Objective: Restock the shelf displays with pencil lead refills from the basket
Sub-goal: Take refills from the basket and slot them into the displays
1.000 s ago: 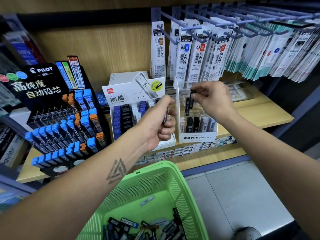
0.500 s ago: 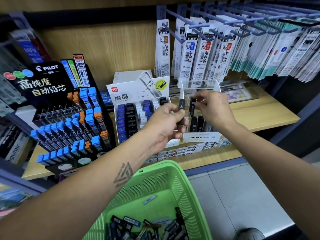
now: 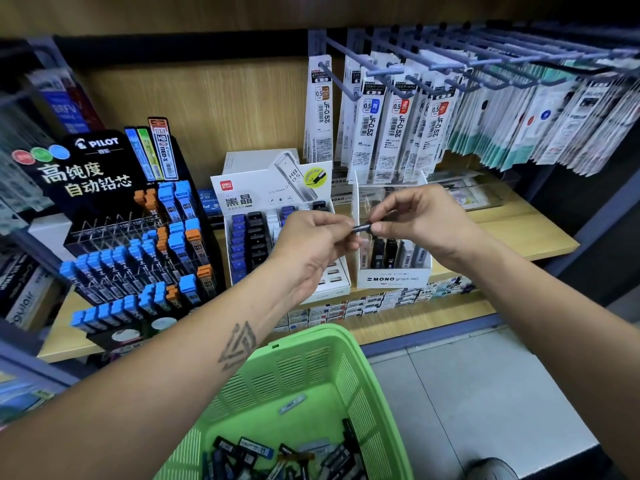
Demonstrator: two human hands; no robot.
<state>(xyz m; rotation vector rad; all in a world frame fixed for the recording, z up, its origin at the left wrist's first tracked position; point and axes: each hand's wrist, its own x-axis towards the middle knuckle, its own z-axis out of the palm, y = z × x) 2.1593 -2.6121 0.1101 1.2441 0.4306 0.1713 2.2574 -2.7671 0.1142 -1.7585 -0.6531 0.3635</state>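
1. Half a second ago my left hand [image 3: 313, 244] held 1 lead refill [image 3: 362, 227] upright by itself, while my right hand [image 3: 420, 220] was busy at a case in the MONO box [image 3: 393, 277]. Now my hands have come together in front of that box and both pinch the same refill.

2. My left thumb and forefinger hold its left end, and my right fingertips [image 3: 377, 230] hold its right end. I read this as a handover from left to right, so that my right hand can slot it into the box. The transfer is not finished; neither hand has let go.

3. The refill has turned from upright to nearly level. Its long axis now runs left to right across my view, with the right end a touch higher. Only a short dark middle stretch with a bluish label shows between my fingers, so I cannot tell which end is the cap.

4. The refill hangs in the air just above the front rows of the MONO box, touching nothing but my fingers. To drop into a slot it will need turning upright again.

5. The green basket [image 3: 313, 344] below my arms holds many more refills, so I judge the restocking far from done.
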